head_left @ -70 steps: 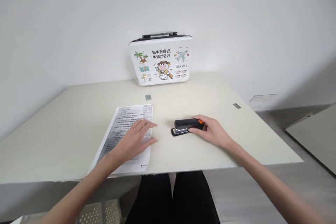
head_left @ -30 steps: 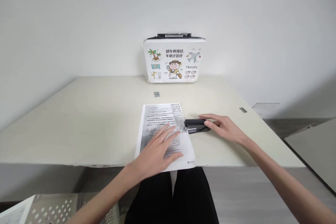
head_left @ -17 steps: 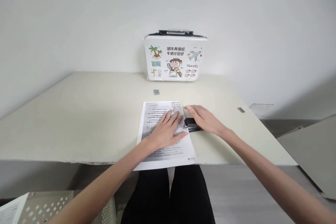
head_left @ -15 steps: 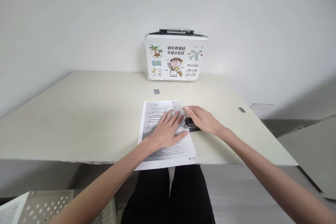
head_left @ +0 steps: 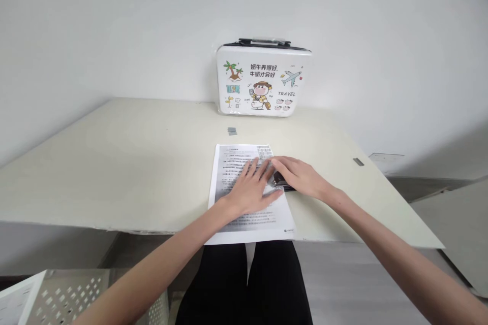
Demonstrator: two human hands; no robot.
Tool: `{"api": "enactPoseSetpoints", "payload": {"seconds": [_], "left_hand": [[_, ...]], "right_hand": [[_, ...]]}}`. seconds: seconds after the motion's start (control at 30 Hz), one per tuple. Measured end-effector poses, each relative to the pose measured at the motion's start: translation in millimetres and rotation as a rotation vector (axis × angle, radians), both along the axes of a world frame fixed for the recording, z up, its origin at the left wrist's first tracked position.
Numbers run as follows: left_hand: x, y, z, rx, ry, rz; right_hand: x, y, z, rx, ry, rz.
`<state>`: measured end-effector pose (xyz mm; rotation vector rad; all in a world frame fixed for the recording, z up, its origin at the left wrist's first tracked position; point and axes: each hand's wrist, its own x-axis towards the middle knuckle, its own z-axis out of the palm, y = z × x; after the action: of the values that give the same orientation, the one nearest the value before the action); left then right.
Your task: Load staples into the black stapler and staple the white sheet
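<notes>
My left hand lies flat on a printed sheet of paper, its fingers spread. The sheet's lower edge sticks out past the front of the table. At the sheet's right edge is a black and silver stapler, partly hidden by my right hand, which is closed over its top. The stapler's front end reaches over the paper's edge. My right thumb and left fingertips are very close together; whether they touch I cannot tell.
Grey staple strips lie beyond the paper, and another strip is near the table's right edge. A white cartoon-printed case stands against the wall. Below left is a perforated basket with papers beside it.
The view has shifted slightly, moving the table and case rightward in the picture. My right hand sits a little lower over the stapler. My left hand stays flat on the paper.
</notes>
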<state>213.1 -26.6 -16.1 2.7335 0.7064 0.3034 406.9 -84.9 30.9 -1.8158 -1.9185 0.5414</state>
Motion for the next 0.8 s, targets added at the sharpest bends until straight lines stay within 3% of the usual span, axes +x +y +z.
{"api": "enactPoseSetpoints", "payload": {"seconds": [0.8], "left_hand": [[4.3,-0.1,-4.9,0.004,-0.049,0.022]], "right_hand": [[-8.2,3.0,-2.6,-0.024,-0.165,0.007]]}}
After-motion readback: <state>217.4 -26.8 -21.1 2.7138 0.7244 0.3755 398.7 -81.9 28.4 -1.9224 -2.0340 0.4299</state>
